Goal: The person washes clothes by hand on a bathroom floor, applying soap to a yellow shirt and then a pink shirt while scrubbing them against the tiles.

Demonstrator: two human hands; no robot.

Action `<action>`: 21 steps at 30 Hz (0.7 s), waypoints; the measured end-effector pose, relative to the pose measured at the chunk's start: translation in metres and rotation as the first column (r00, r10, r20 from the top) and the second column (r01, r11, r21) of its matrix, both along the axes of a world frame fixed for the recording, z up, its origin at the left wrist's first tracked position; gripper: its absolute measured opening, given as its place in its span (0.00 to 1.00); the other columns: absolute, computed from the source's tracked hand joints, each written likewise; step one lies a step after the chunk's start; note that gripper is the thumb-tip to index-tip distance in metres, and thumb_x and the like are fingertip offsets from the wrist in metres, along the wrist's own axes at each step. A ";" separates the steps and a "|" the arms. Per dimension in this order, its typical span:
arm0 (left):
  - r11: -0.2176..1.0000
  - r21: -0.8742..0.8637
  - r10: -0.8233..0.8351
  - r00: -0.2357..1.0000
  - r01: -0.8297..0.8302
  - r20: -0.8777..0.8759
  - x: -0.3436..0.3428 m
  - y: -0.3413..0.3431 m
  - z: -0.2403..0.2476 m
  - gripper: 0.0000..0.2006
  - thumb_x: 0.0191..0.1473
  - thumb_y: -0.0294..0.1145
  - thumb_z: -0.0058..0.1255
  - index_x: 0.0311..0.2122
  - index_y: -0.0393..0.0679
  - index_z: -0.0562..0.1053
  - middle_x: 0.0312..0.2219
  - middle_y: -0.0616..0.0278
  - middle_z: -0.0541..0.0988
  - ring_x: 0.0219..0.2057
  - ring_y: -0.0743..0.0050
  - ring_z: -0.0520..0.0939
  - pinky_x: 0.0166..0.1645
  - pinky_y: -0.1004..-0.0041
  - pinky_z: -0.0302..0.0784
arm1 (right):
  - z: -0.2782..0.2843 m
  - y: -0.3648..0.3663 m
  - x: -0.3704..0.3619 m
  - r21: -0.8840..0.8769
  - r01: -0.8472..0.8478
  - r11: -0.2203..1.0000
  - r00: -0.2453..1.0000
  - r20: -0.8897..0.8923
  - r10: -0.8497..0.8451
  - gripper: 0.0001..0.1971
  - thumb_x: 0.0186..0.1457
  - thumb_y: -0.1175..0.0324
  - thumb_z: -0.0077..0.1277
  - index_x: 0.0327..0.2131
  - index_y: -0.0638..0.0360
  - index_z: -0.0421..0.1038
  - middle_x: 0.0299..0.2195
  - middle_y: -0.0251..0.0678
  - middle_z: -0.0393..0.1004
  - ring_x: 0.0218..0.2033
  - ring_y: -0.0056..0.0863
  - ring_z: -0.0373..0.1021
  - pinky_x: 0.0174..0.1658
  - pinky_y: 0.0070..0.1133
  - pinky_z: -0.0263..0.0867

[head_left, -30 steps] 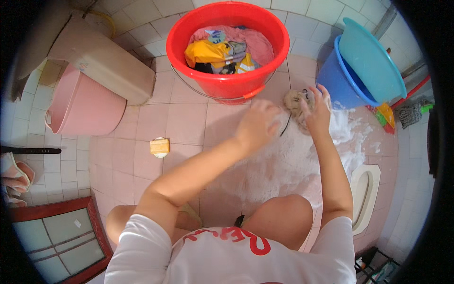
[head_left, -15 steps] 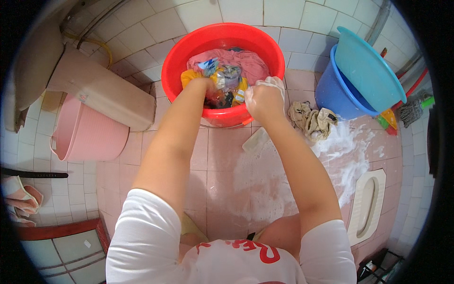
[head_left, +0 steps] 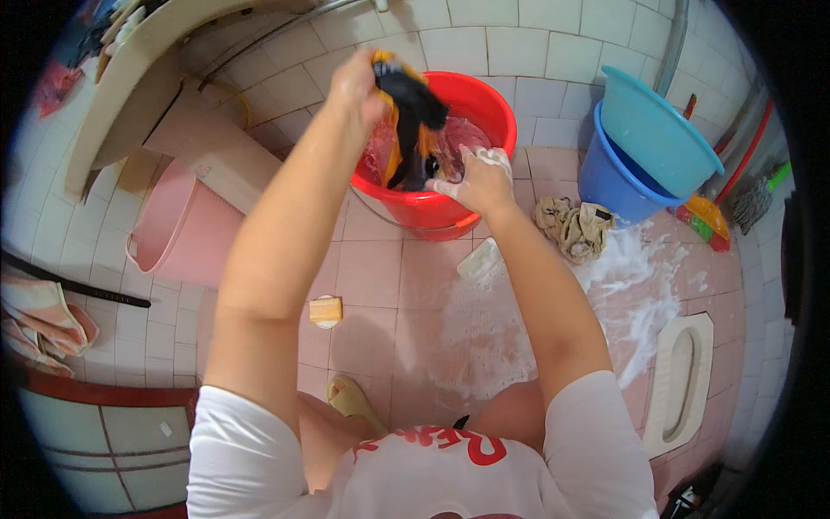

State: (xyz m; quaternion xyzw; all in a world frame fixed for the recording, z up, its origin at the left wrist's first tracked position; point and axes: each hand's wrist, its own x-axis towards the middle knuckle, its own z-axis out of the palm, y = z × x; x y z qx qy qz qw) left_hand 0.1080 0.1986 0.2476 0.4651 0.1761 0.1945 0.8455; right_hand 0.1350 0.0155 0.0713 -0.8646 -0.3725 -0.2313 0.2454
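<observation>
My left hand is closed on the top of a yellow and black garment, lifted above the red bucket. The garment's lower part hangs down into the bucket. Soapy foam covers part of my right hand, which is at the bucket's near right rim. Its thumb and fingers are spread apart, with no cloth visibly gripped. Pink cloth lies in the bucket, partly hidden by the hanging garment.
A beige crumpled cloth lies right of the bucket, near white foam. A whitish bar-shaped thing and a yellowish soap bar are on the tiles. Blue bucket, turquoise basin, pink tub and squat toilet stand around.
My left hand has risen out of the bucket, pulling up the yellow and black garment. My right hand has opened from a fist at the rim. The view has shifted.
</observation>
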 end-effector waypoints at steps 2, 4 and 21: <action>0.995 0.094 -0.053 0.991 0.042 0.120 -0.005 -0.010 0.049 0.14 0.60 0.37 0.35 0.33 0.38 0.67 0.30 0.49 0.74 0.36 0.49 0.79 0.46 0.47 0.75 | 0.019 0.016 -0.021 -0.159 -0.030 0.987 0.962 -0.271 -0.014 0.54 0.34 0.29 0.54 0.55 0.66 0.61 0.44 0.50 0.73 0.47 0.40 0.70 0.56 0.32 0.52; 0.969 -0.002 -0.240 0.938 0.248 0.252 -0.004 -0.036 0.085 0.12 0.59 0.38 0.38 0.30 0.40 0.65 0.19 0.57 0.69 0.21 0.62 0.72 0.26 0.62 0.73 | 0.028 0.027 -0.040 -0.112 -0.028 0.993 0.923 -0.384 -0.017 0.49 0.36 0.30 0.54 0.53 0.63 0.65 0.41 0.46 0.76 0.45 0.41 0.71 0.55 0.32 0.55; 0.800 0.212 -0.592 0.798 0.562 0.118 -0.010 -0.187 0.046 0.05 0.52 0.22 0.49 0.34 0.33 0.70 0.29 0.50 0.78 0.33 0.54 0.80 0.42 0.59 0.80 | 0.101 -0.284 0.053 0.762 0.416 0.497 0.551 -0.646 0.528 0.12 0.56 0.65 0.50 0.43 0.58 0.71 0.40 0.35 0.76 0.39 0.28 0.73 0.41 0.26 0.70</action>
